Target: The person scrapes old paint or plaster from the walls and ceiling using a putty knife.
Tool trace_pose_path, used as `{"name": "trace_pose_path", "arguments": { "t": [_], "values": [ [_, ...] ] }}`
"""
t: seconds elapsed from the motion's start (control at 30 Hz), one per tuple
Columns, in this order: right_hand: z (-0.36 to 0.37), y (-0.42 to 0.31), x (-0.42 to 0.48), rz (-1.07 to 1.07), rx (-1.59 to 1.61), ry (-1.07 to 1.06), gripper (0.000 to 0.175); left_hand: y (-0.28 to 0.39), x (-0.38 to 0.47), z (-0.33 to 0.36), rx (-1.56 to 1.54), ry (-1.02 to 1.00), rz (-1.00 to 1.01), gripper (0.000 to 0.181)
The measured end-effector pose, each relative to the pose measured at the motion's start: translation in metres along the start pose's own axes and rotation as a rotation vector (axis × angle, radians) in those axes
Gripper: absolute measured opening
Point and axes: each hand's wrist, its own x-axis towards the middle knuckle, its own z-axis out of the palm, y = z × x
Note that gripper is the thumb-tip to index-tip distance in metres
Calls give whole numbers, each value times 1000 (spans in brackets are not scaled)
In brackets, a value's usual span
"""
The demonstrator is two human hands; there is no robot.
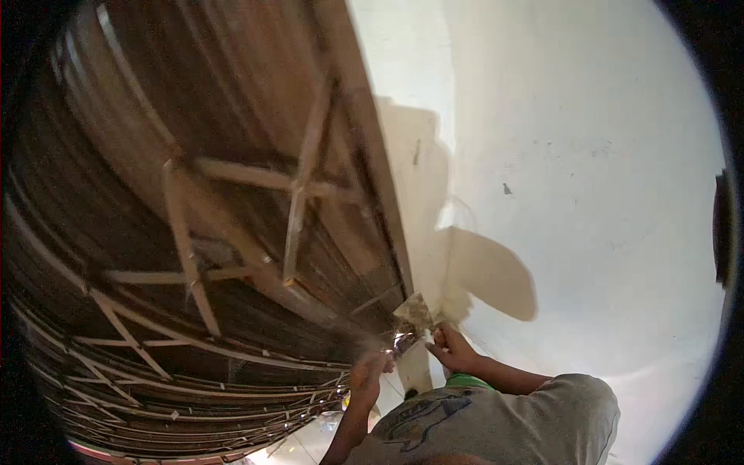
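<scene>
My right hand (456, 350) is closed around the pale handle of a flat-bladed tool (415, 309) that looks like a putty knife or scraper. Its broad, stained blade lies by the lower end of a brown wooden edge board (381, 157), where the board meets the white wall (558, 232). My left hand (367, 376) is raised to the left of the tool with its fingers curled. Blur hides whether it pinches anything. Between the hands, a small shiny thing (401, 343) is too unclear to name.
Dark wooden planks with crossed battens (296, 192) fill the left side, curved by the lens. A shadow (494, 273) falls on the wall, which bears several chips and scuffs. Below my hands, pale tiled floor (296, 444) shows. At the far right rim is a dark object (721, 229).
</scene>
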Motion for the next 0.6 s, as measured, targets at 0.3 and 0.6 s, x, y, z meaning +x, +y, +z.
{"name": "trace_pose_path", "arguments": {
  "t": [0.3, 0.6],
  "values": [
    [-52, 23, 118, -137, 204, 477, 28, 38, 29, 108, 1, -156, 144, 15],
    [-177, -181, 194, -619, 108, 738, 53, 37, 41, 136, 176, -37, 106, 17]
  ]
}}
